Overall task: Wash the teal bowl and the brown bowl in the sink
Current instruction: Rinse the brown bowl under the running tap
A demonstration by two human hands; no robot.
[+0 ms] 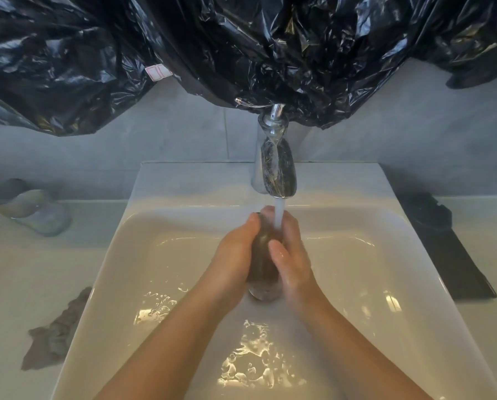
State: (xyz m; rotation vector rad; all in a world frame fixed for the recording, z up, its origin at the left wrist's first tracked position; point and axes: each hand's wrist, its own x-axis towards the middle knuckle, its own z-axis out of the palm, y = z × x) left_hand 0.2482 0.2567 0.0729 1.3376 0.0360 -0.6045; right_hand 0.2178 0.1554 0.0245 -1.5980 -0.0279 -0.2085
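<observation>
My left hand [235, 256] and right hand [294, 255] gripped the brown bowl [263, 255] under the running tap [276, 168], mid-frame; wet, it could slip and chip against the sink [160, 255].

glossy white ceramic sink [400, 255], shiny chrome faucet [273, 157], crinkly blk plastic sheet [241, 47], matt grey cloth [56, 333]
</observation>
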